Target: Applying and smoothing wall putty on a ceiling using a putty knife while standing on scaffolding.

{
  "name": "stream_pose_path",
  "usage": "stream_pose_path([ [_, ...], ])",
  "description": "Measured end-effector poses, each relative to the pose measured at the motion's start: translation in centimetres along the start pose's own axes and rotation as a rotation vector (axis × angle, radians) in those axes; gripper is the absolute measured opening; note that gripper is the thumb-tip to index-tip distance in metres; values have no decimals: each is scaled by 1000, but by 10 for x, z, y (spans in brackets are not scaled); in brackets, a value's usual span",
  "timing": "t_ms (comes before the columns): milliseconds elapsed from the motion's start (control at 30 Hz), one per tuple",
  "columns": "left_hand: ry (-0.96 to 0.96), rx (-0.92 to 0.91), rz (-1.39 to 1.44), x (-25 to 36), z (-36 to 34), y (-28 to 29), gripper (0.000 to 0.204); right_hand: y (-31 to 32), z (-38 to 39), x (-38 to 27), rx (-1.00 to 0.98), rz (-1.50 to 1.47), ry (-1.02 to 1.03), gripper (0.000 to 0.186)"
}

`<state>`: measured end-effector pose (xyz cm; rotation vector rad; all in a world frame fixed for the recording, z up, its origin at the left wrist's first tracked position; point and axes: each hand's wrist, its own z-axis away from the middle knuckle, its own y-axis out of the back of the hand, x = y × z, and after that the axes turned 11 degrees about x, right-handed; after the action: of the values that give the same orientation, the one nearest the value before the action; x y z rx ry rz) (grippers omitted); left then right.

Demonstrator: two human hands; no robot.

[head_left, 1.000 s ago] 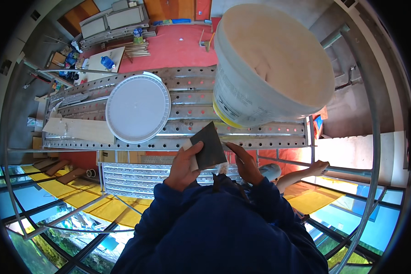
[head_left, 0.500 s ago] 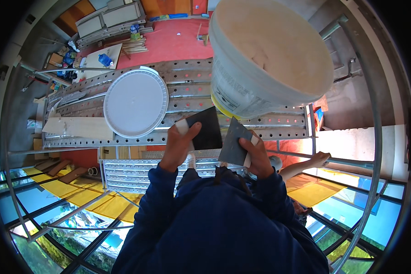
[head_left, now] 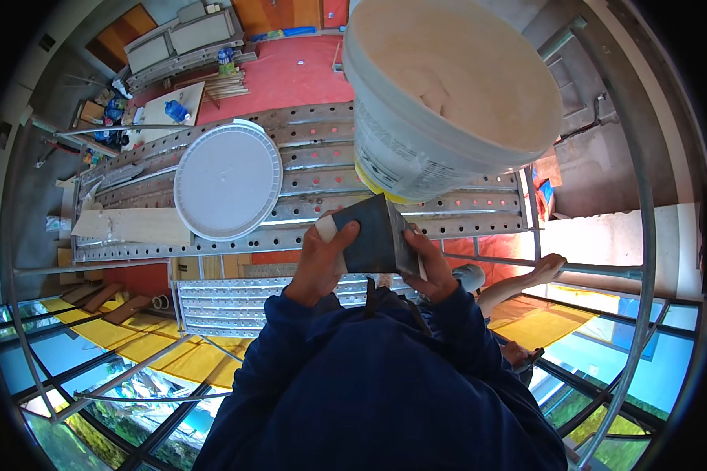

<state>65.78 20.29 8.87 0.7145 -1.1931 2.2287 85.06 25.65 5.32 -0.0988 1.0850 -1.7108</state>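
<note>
Both hands grip dark flat trowel blades just below the big white bucket [head_left: 448, 102]: left hand [head_left: 322, 263] fingers clamped on one blade [head_left: 369, 235], right hand [head_left: 430, 271] on the second blade [head_left: 404, 239] pressed alongside, edges pointing up toward the bucket.

Single view only — worn on the head, left of a pair, aimed steeply down past the chest. Fisheye, so scaffold rails bend hard toward the rim and a dark ring closes the frame. Very near: blue sleeves fill 6 o'clock, left hand [head_left: 316, 263] and right hand [head_left: 428, 271] just below centre. White bucket [head_left: 440, 102] looms large at 1 o'clock, close to the lens; round lid [head_left: 228, 179] at 10 o'clock on the perforated metal planks [head_left: 479, 206]. Far below — red floor [head_left: 291, 74] at 12 o'clock. No second view to share anything with.
</note>
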Motion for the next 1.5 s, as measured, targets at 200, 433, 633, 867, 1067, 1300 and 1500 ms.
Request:
stream_pose_path([
  [200,-141,-15,-361,20,22,10,27,-1,-5,-14,210,87,128,40],
  [433,-460,-7,-734,31,36,17,23,-15,5,-33,210,326,322,34],
  [633,-398,-120,-866,47,43,7,20,-20,11,-31,243,525,396,34],
  [867,-480,-177,-940,43,24,14,19,-28,19,-36,135,620,272,34],
  [1067,-519,-103,-938,52,0,12,19,-27,41,-37,128,794,286,38],
  [1300,-398,214,-511,17,-31,51,24,-64,135,-107,183,1180,650,40],
  [1500,-101,260,106,9,-29,59,26,-143,142,-224,343,1150,1503,34],
])
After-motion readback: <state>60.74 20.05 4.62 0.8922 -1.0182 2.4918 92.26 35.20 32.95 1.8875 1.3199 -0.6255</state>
